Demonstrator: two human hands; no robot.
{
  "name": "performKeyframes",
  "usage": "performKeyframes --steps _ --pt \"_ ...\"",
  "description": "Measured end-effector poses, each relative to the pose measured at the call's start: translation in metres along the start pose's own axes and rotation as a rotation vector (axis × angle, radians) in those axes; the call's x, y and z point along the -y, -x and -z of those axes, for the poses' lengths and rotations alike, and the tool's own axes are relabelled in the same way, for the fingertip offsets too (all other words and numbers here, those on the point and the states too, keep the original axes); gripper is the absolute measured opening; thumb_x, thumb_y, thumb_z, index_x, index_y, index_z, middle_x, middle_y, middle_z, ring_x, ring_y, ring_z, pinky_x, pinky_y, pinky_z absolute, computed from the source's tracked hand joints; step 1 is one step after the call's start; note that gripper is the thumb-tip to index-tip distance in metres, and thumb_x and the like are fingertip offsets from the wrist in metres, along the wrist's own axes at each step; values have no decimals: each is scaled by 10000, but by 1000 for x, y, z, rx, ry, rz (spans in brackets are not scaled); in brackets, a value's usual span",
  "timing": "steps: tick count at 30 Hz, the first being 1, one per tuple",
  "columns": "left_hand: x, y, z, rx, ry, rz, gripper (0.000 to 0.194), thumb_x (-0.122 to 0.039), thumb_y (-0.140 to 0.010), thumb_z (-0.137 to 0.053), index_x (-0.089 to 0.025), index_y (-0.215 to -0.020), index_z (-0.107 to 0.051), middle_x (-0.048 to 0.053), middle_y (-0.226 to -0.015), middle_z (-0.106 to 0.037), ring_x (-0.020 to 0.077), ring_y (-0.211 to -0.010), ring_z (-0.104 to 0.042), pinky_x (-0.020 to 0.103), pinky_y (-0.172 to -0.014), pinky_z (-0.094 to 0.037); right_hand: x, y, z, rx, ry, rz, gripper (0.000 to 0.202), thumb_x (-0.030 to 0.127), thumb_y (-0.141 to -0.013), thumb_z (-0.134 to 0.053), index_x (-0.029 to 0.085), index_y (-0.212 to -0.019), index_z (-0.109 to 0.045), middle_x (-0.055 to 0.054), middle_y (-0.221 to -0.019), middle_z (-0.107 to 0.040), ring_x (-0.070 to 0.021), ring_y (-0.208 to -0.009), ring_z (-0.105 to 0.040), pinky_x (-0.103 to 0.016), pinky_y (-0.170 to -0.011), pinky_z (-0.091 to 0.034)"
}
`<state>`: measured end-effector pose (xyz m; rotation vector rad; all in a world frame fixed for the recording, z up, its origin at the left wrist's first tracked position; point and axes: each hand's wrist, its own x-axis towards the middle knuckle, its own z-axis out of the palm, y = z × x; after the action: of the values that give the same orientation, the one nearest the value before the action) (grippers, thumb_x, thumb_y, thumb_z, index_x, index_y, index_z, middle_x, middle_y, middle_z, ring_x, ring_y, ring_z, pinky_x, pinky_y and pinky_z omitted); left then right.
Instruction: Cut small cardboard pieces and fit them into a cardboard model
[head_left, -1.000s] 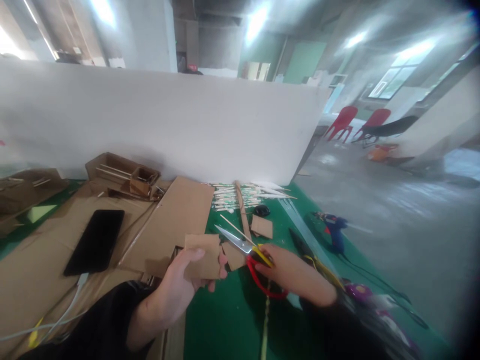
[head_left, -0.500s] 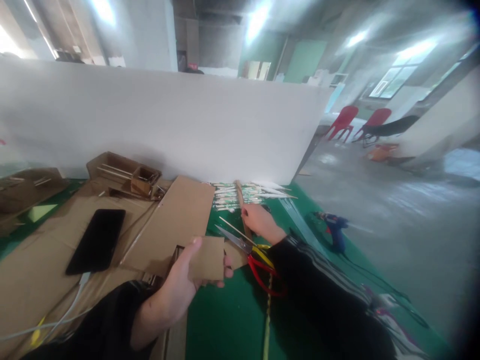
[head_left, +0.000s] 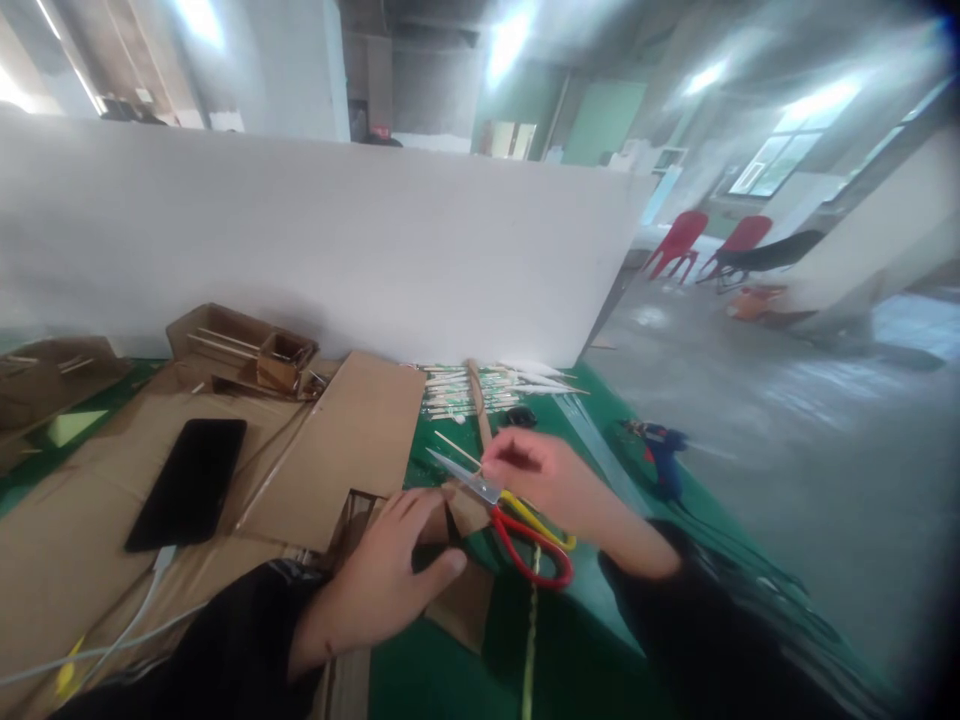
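My left hand (head_left: 390,570) has its fingers spread over small brown cardboard pieces, with thumb apart and nothing gripped. One cardboard square (head_left: 463,605) lies on the green surface just below that thumb. My right hand (head_left: 536,475) is pinched at the near end of a thin wooden stick (head_left: 456,450), above the scissors' blades. The scissors (head_left: 525,530), with red and yellow handles, lie with their tips toward the upper left. Beyond my right hand, a brown cardboard strip (head_left: 478,400) crosses a row of white-tipped sticks (head_left: 444,393).
A black phone (head_left: 187,485) with a white cable rests on cardboard at the left. Cardboard boxes (head_left: 240,345) stand before a white partition (head_left: 315,240). A blue glue gun (head_left: 664,460) with its cord lies at the right.
My left hand has let go of the cardboard square, which now lies on the green surface. My right hand has moved nearer, from the cardboard strip to the thin stick by the scissors.
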<state>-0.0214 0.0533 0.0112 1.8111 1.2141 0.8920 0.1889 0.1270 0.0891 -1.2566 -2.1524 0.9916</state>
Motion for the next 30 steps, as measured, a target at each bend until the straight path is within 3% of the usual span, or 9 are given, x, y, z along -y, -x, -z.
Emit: performKeyframes --steps 4,6,8,10,13,16,23,26,30 --pt "-3 -2 1 -47 27 -82 408 -329 -887 -582 -267 -1289 -549 93 -1243 -608 274 -1132 -531 351 -965 -367 7 17 -25 147 -155 -42 130 294 -880 -569 190 -847 -640 0 -802 -668 -145 -737 -610 -242 -674 -484" --pt "-3 -4 1 -10 -28 -116 204 -312 -910 -543 -240 -1047 -676 70 -968 -686 238 -898 -598 300 -797 -416 5 20 -31 182 -174 -62 141 304 -879 -572 190 -852 -651 -3 -812 -675 -150 -742 -611 -236 -659 -478" --pt "-3 -7 0 42 -88 -130 237 -299 -930 -503 -214 -793 -677 31 -729 -644 191 -699 -571 260 -650 -382 -1 23 -31 189 -152 -63 161 330 -885 -565 201 -910 -658 -11 -863 -685 -160 -769 -618 -244 -675 -480" --pt "-3 -8 0 54 -105 -108 287 -301 -937 -484 -202 -714 -636 10 -660 -598 169 -638 -543 246 -599 -349 -12 27 -27 135 -41 -61 195 347 -898 -540 219 -1001 -644 -30 -960 -690 -185 -840 -626 -277 -744 -483" --pt "-5 -8 1 36 -97 -51 285 -315 -940 -473 -200 -728 -625 7 -680 -597 168 -656 -548 239 -599 -354 -36 34 -20 0 412 -145 197 302 -845 -588 210 -1014 -634 -80 -1030 -682 -269 -974 -592 -368 -855 -433" --pt "-4 -8 -1 8 -99 -29 229 -312 -918 -520 -212 -767 -660 17 -745 -658 185 -733 -579 246 -662 -383 -60 38 -19 78 685 -209 271 255 -753 -660 190 -1016 -640 -117 -1021 -680 -312 -986 -576 -391 -848 -408" --pt "-5 -12 6 12 -90 -13 150 -319 -849 -624 -238 -774 -726 26 -785 -678 192 -747 -608 246 -681 -416 -81 30 -29 29 640 -246 144 259 -714 -655 194 -843 -653 -88 -885 -690 -282 -900 -602 -335 -775 -416" --pt "-18 -14 24 60 -177 16 214 -356 -886 -562 -266 -832 -749 20 -766 -683 184 -700 -609 231 -643 -414 -83 28 -25 -30 573 -283 155 293 -719 -652 204 -846 -658 -74 -898 -696 -261 -867 -624 -308 -732 -436" --pt "-30 -15 53 -8 -197 3 210 -363 -878 -573 -287 -952 -754 38 -904 -730 219 -826 -638 243 -730 -432 -89 30 -5 -129 493 -382 219 367 -776 -609 218 -929 -655 -70 -915 -720 -231 -767 -657 -285 -647 -458"
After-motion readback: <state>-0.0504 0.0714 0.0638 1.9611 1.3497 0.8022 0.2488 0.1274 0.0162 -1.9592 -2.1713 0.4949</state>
